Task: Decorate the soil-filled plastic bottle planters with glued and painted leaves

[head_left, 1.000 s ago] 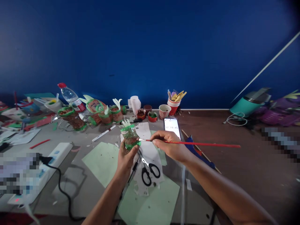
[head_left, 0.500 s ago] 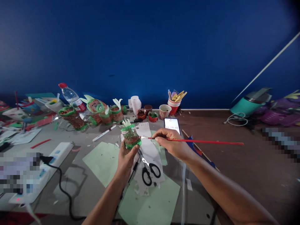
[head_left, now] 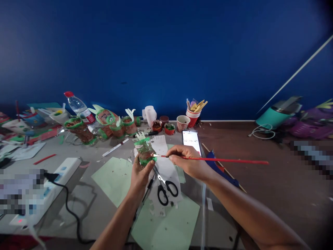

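A small clear plastic piece point(head_left: 144, 150), with green rims and brown paint on its side, is gripped upright by my left hand point(head_left: 139, 173), thumb in front. Pale leaf-like strips rise from its top. My right hand point(head_left: 186, 160) pinches a long red paintbrush point(head_left: 231, 160) near its ferrule, the handle stretching out to the right. The brush tip touches the brown-painted side. Below lie black-handled scissors point(head_left: 163, 189) on white paper point(head_left: 166, 166). A phone point(head_left: 191, 141) showing a timer stands just behind my right hand.
Paint cups point(head_left: 169, 128), a paper cup point(head_left: 183, 123) and a red cup of tools point(head_left: 193, 118) line the wall. Similar painted pots point(head_left: 80, 131) and a bottle point(head_left: 79, 108) stand back left. A power strip point(head_left: 47, 191) is at left; green paper point(head_left: 166, 222) in front.
The brush tip has moved slightly left and down onto the painted side, my right hand shifting with it. My left hand keeps its hold on the plastic piece.
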`<state>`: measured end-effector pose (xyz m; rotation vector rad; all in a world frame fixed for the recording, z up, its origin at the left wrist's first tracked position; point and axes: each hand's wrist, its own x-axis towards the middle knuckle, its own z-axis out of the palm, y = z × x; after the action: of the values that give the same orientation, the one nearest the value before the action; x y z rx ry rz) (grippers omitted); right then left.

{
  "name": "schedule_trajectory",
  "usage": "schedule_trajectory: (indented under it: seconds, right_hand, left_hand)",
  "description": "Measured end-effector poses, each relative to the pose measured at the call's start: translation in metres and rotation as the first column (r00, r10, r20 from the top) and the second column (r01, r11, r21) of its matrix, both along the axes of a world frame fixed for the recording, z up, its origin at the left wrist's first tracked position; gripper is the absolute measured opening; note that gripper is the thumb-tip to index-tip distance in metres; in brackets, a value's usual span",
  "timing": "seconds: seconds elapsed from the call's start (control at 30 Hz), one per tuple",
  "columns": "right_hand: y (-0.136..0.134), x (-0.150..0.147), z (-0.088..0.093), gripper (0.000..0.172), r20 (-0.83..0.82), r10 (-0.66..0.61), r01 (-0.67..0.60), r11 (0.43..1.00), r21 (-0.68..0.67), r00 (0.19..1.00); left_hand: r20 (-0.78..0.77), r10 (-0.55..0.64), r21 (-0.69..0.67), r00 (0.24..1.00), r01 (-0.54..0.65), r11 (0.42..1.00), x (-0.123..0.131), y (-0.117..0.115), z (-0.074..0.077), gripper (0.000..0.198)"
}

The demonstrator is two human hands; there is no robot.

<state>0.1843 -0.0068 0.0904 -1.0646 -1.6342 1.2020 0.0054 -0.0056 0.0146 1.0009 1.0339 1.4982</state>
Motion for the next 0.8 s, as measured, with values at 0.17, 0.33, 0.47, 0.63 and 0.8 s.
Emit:
schedule_trajectory:
  seconds: [0.17,0.33,0.47,0.63,0.8]
  right_hand:
    - [0.001,0.001,0.0,0.012,-0.003,-0.044,0.044,0.999,-0.012,0.999]
    - [-0.003,-0.005,0.004,0.011,-0.015,0.013,-0.013,1.0,-0.002,1.0]
    - [-0.003,-0.004,0.004,0.011,0.0,-0.026,0.026,1.0,-0.009,1.0]
    - [-0.004,-0.005,0.004,0.011,-0.019,-0.001,0.001,1.0,-0.009,1.0]
    - [-0.006,-0.009,0.004,0.012,-0.017,0.005,-0.005,1.0,-0.02,1.0]
  left_hand:
    - [-0.005,0.015,-0.025,1.0,-0.015,1.0,0.001,-0.001,0.004,0.046]
    - [-0.013,0.022,-0.027,1.0,-0.022,0.999,0.001,-0.001,0.002,0.044]
    - [0.002,0.008,-0.022,1.0,-0.008,1.0,0.001,0.0,0.001,0.046]
    - [-0.018,0.027,-0.027,0.999,-0.028,0.999,0.001,0.0,0.001,0.048]
    - [-0.054,0.026,-0.011,0.998,-0.026,1.0,-0.001,0.001,-0.004,0.047]
